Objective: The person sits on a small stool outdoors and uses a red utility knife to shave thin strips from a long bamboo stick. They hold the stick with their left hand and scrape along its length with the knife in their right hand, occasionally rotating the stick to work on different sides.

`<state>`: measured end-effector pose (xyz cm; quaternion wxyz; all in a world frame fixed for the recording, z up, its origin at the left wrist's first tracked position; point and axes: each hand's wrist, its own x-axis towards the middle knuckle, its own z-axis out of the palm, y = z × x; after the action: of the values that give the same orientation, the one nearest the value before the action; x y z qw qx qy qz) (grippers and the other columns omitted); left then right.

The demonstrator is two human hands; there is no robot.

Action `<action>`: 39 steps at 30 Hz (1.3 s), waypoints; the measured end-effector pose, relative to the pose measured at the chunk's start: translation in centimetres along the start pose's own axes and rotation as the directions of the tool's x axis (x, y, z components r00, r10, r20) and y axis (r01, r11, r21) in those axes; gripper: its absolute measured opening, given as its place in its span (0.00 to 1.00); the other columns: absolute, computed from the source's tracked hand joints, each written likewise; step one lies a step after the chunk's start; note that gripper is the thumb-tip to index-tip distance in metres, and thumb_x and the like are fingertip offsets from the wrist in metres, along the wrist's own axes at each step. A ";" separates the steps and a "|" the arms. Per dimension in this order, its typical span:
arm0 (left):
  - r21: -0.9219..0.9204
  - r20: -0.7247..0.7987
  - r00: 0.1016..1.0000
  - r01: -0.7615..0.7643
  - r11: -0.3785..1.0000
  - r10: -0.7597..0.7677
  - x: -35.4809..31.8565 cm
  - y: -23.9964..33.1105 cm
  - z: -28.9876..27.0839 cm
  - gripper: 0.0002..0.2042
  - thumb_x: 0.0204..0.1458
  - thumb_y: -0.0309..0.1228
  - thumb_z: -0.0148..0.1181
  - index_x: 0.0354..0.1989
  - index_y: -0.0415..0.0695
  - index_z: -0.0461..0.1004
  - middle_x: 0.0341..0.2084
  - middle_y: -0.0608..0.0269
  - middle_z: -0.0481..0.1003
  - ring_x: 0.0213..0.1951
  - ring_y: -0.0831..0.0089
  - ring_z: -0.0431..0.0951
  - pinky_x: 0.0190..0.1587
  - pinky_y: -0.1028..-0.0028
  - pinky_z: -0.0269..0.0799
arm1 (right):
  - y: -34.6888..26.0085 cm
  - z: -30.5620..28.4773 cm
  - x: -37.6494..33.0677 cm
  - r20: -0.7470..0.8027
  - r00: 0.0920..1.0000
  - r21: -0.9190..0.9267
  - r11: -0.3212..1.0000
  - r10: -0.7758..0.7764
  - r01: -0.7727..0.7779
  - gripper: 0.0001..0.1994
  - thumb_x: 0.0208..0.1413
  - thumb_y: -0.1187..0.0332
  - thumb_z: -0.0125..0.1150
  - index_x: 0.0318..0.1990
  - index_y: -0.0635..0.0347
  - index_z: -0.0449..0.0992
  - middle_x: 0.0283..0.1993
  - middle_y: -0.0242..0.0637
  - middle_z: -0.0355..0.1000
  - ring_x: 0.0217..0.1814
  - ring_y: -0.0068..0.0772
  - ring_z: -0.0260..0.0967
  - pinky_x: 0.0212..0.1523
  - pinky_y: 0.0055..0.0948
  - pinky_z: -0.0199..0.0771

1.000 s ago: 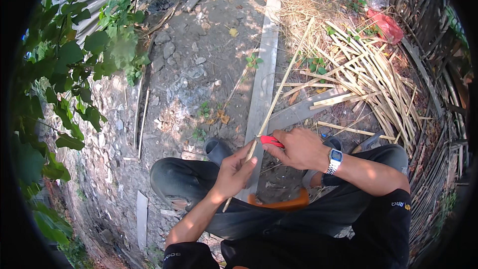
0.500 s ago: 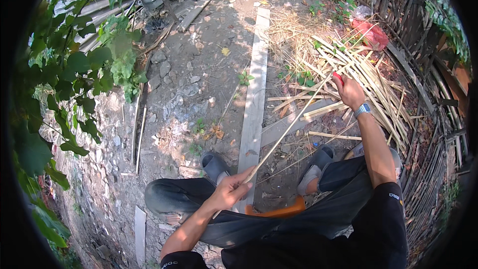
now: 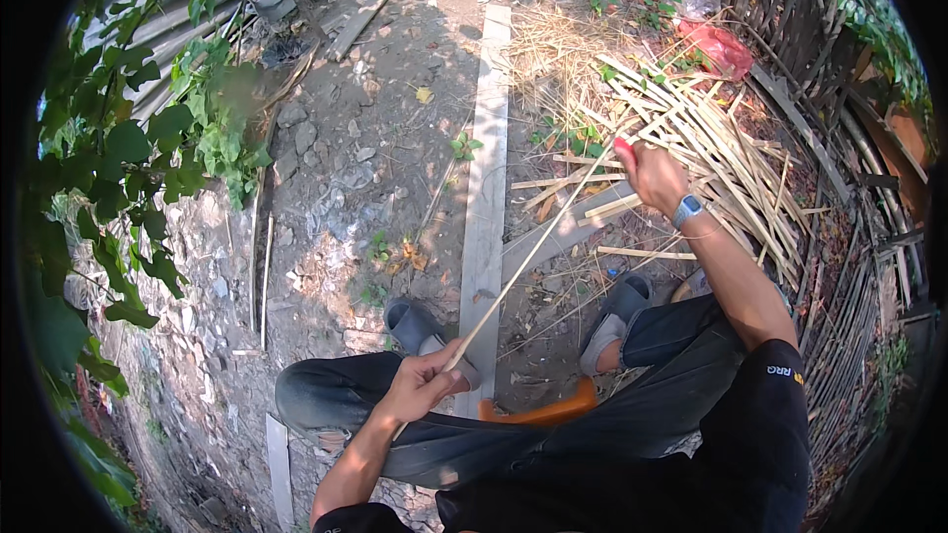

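Observation:
A long, thin bamboo strip slants up from left to right across my lap. My left hand is closed round its lower part, and its tail end runs back under the wrist. Closed at the far end of the strip is my right hand, with a watch on the wrist. A small red thing shows at its thumb and fingers, against the strip; its kind is mostly hidden. Behind and beside that hand lies a loose pile of split bamboo strips.
A long grey plank lies on the dirt between my sandalled feet. Something curved and orange shows beneath my legs. Fine shavings and a red plastic bag lie beyond. A stick fence stands right, leafy branches left.
My right hand has moved a little left and down, its wrist turned. The left hand has shifted slightly left and up, still holding the strip. The whole view has shifted slightly.

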<state>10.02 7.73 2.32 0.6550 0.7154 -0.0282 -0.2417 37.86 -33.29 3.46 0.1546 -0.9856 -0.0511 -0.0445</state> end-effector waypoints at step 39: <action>-0.220 0.225 0.963 0.201 0.955 -0.151 -0.9 3.0 -2.9 0.26 0.54 0.30 0.59 0.61 0.29 0.70 0.30 0.59 0.72 0.27 0.77 0.68 0.30 0.77 0.65 | 12.7 -10.9 -5.6 0.009 0.963 0.326 0.909 0.270 -0.258 0.17 0.57 0.59 0.66 0.40 0.69 0.79 0.26 0.43 0.73 0.29 0.35 0.71 0.35 0.38 0.69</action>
<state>11.14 10.36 5.54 0.7060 0.6016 -0.0020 -0.3736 32.98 -49.21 9.39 0.3199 -0.9436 0.0789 -0.0320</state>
